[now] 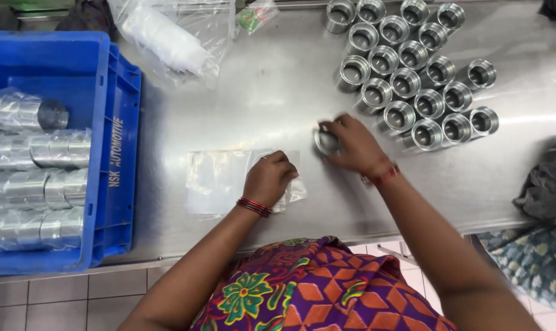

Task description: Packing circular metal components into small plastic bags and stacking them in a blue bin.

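My right hand (351, 146) grips a shiny machined steel ring (326, 142) on the steel table (259, 104); my left hand (269, 178) pinches the thin clear plastic bags (220, 181). I'd judge the ring heavy, rigid, probably slick: grasp its outer wall.

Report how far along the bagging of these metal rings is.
Done: wrapped rings lie stacked in the blue crate. In hand: the right hand grips one metal ring, and the left hand rests on a clear bag. Left: about twenty bare rings stand on the steel table.
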